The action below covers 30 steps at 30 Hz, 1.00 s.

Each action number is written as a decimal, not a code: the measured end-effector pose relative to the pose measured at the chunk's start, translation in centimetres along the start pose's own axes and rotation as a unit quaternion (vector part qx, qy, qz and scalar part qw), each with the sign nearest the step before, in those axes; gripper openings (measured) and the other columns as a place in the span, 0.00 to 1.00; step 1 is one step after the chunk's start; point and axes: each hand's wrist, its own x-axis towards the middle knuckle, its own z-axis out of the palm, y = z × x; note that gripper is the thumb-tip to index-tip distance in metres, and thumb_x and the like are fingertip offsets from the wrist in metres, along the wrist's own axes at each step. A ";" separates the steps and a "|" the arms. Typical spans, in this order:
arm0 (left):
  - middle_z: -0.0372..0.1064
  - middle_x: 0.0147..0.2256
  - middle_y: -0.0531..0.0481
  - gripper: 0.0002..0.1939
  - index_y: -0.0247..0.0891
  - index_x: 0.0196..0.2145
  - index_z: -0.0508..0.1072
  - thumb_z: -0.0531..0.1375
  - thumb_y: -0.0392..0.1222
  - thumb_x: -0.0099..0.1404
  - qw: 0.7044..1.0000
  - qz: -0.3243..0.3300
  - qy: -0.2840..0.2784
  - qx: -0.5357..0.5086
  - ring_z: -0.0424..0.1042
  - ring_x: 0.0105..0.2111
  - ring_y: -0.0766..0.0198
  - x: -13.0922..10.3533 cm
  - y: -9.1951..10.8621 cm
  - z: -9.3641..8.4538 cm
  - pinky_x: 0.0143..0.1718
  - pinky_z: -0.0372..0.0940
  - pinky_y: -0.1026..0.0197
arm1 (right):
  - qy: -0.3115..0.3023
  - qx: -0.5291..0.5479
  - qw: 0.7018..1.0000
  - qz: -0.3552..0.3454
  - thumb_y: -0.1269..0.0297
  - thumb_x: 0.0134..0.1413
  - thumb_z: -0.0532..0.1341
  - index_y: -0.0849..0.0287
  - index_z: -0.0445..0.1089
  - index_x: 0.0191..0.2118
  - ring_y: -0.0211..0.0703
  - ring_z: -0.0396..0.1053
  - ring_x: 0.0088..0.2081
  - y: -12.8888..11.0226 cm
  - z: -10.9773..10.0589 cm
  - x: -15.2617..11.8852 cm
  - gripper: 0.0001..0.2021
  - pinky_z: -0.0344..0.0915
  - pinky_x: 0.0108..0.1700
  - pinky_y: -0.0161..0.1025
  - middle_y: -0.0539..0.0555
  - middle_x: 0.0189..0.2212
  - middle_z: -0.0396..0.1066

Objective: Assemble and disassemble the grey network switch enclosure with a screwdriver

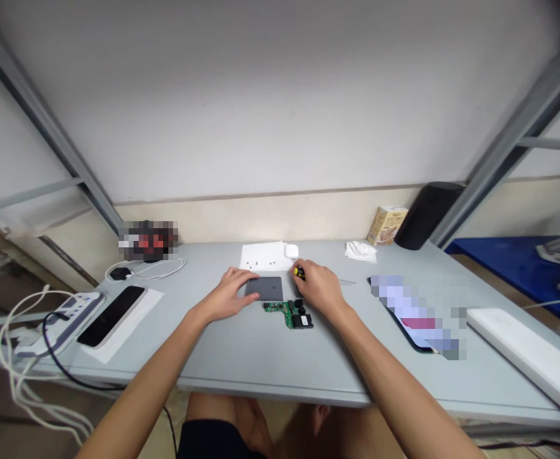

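Note:
My left hand (234, 293) rests at the left end of a flat dark grey rectangular panel (266, 289), thumb on the near side and fingers along the far side. My right hand (320, 285) is closed around a screwdriver (299, 273). Its black and yellow handle end shows by the fingers, and a thin shaft sticks out to the right. Just in front of the panel lies a green circuit board (288, 307) with black parts. Something dark sits under my right fingers, mostly hidden. Behind the panel, several tiny dark screws dot a white paper sheet (263, 252).
A white rounded case (291, 251) sits by the paper. At left are a phone (112, 315), a power strip (62, 325) and cables. To the right stand a crumpled tissue (360, 250), a small box (387, 224), a black cylinder (425, 213) and a long white bar (523, 354).

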 end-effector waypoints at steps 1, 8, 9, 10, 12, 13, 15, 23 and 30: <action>0.71 0.59 0.44 0.22 0.47 0.62 0.71 0.62 0.52 0.74 1.000 -0.001 0.000 0.001 0.62 0.59 0.49 0.0 0.0 0.0 0.65 0.61 0.44 | 0.000 0.002 1.000 0.000 0.62 0.70 0.57 0.52 0.74 0.49 0.49 0.76 0.43 0.0 0.0 0.0 0.10 0.55 0.39 0.40 0.54 0.48 0.80; 0.70 0.59 0.43 0.20 0.47 0.61 0.72 0.60 0.53 0.75 1.000 0.000 0.010 0.008 0.63 0.60 0.49 0.1 -0.2 0.2 0.65 0.61 0.44 | -0.005 0.006 1.000 0.002 0.64 0.69 0.56 0.53 0.74 0.49 0.50 0.76 0.44 0.0 0.0 0.0 0.11 0.55 0.39 0.41 0.54 0.48 0.80; 0.71 0.59 0.44 0.20 0.47 0.61 0.72 0.60 0.53 0.75 1.000 0.001 0.011 0.009 0.63 0.60 0.49 0.1 -0.3 0.2 0.65 0.61 0.44 | -0.006 0.006 1.000 0.003 0.64 0.69 0.56 0.53 0.74 0.49 0.50 0.76 0.44 -0.1 0.0 0.0 0.11 0.54 0.39 0.41 0.54 0.49 0.80; 0.71 0.59 0.44 0.20 0.48 0.61 0.72 0.60 0.53 0.75 1.000 0.001 0.011 0.009 0.63 0.60 0.49 0.1 -0.3 0.3 0.65 0.61 0.45 | -0.006 0.005 1.000 0.003 0.65 0.69 0.56 0.53 0.74 0.49 0.50 0.76 0.44 -0.1 0.0 0.1 0.11 0.54 0.39 0.41 0.54 0.49 0.80; 0.71 0.59 0.44 0.20 0.48 0.61 0.72 0.60 0.52 0.75 1.000 0.001 0.011 0.010 0.63 0.60 0.50 0.1 -0.4 0.3 0.65 0.62 0.45 | -0.005 0.004 1.000 0.002 0.65 0.69 0.56 0.53 0.74 0.50 0.50 0.76 0.44 -0.1 0.0 0.1 0.11 0.54 0.39 0.41 0.54 0.49 0.80; 0.71 0.59 0.44 0.20 0.48 0.61 0.72 0.60 0.52 0.75 1.000 0.001 0.012 0.011 0.64 0.60 0.50 0.1 -0.4 0.3 0.65 0.62 0.45 | -0.004 0.004 1.000 0.001 0.65 0.69 0.56 0.53 0.74 0.50 0.50 0.76 0.44 0.0 0.0 0.1 0.11 0.54 0.39 0.41 0.54 0.49 0.80; 0.71 0.59 0.44 0.20 0.48 0.61 0.71 0.60 0.52 0.75 1.000 0.000 0.011 0.010 0.64 0.59 0.50 0.1 -0.4 0.3 0.64 0.62 0.46 | -0.004 0.004 1.000 0.000 0.65 0.69 0.56 0.53 0.74 0.49 0.50 0.76 0.44 0.0 0.0 0.1 0.11 0.55 0.39 0.41 0.55 0.49 0.80; 0.71 0.58 0.43 0.20 0.47 0.61 0.71 0.59 0.52 0.76 1.000 -0.002 0.008 0.004 0.63 0.59 0.50 0.1 -0.4 0.3 0.64 0.62 0.44 | -0.007 0.003 1.000 0.001 0.65 0.69 0.56 0.53 0.74 0.49 0.51 0.77 0.45 -0.2 -0.1 0.0 0.11 0.55 0.40 0.41 0.55 0.49 0.80; 0.70 0.58 0.44 0.20 0.47 0.61 0.71 0.58 0.52 0.76 1.000 -0.002 0.005 0.007 0.63 0.59 0.50 0.1 -0.5 0.3 0.65 0.61 0.44 | -0.002 0.000 1.000 0.000 0.64 0.70 0.55 0.53 0.74 0.50 0.51 0.76 0.44 0.0 0.0 0.0 0.11 0.55 0.39 0.41 0.55 0.48 0.80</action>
